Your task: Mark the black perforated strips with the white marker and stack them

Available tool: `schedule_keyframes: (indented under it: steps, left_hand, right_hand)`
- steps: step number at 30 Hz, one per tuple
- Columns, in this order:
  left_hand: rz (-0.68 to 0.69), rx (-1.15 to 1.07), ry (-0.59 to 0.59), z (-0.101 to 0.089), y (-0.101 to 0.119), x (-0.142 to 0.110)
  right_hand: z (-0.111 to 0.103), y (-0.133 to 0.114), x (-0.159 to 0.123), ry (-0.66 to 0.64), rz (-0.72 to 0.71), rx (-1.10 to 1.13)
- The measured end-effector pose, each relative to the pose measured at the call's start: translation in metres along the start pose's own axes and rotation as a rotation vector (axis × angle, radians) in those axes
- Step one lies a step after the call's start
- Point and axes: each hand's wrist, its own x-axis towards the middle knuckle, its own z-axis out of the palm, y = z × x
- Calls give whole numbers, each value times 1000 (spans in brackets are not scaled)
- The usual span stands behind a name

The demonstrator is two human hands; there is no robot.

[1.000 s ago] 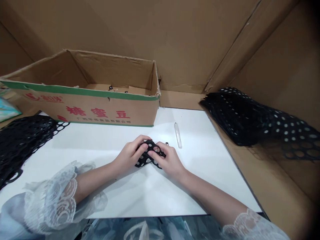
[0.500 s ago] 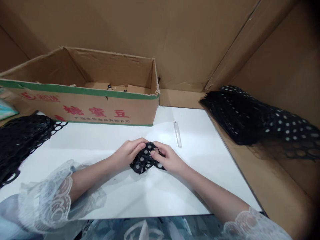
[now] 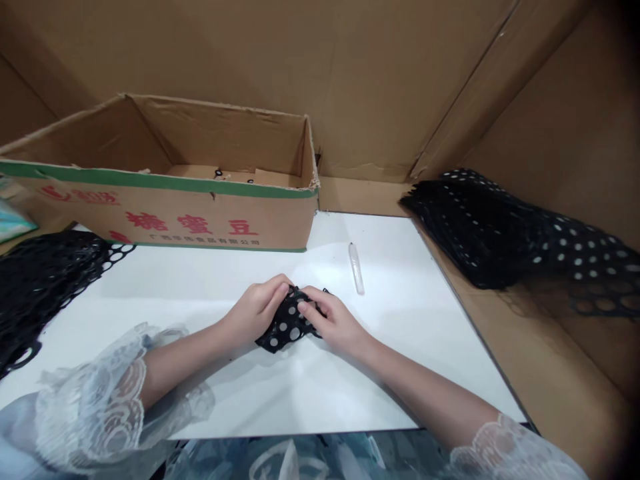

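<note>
Between my two hands, just above the white tabletop (image 3: 390,373), is a crumpled piece of black sheet material with round holes (image 3: 284,327); white shows through the holes. My left hand (image 3: 260,303) is closed on its upper left edge, thumb on top. On the other side my right hand (image 3: 333,317) pinches it, the thumb pressed on the near face and the fingers behind. The lower part hangs loose toward me. A slim pale utility knife or pen-like tool (image 3: 356,268) lies on the table beyond my right hand.
At the back left stands an open cardboard box (image 3: 220,217) with a few small black bits inside. A pile of black perforated sheets (image 3: 45,287) lies at the left; another black perforated stack (image 3: 475,233) rests on cardboard at the right. Cardboard walls (image 3: 370,87) rise behind.
The black perforated piece has shifted and its lower part now spreads flatter to the lower left. Both hands keep their grip and have moved only slightly.
</note>
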Motion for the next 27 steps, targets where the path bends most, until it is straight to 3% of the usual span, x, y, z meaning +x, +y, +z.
schedule_keyframes:
  steps: [4,7,11,12,16,20,24,27]
  left_hand:
    - [-76,143,195,-3,-3,5]
    - [-118,176,262,-15,-11,11]
    - [-234,256,578,-36,-27,15]
    - [-224,331,590,-38,-29,14]
    - [-73,554,417,-25,-27,2]
    - [61,659,345,-6,-22,-7]
    - [58,597,174,3,-18,-6]
    - [14,487,126,9,-12,-3]
  right_hand:
    - [0,2,0,52,59,35]
    - [0,5,0,95,100,32]
    - [0,6,-1,159,163,74]
    - [1,6,0,188,185,101]
    - [2,3,2,303,236,201]
    - [1,4,5,305,177,207]
    - [-2,4,7,308,143,209]
    - [-3,1,8,261,204,256]
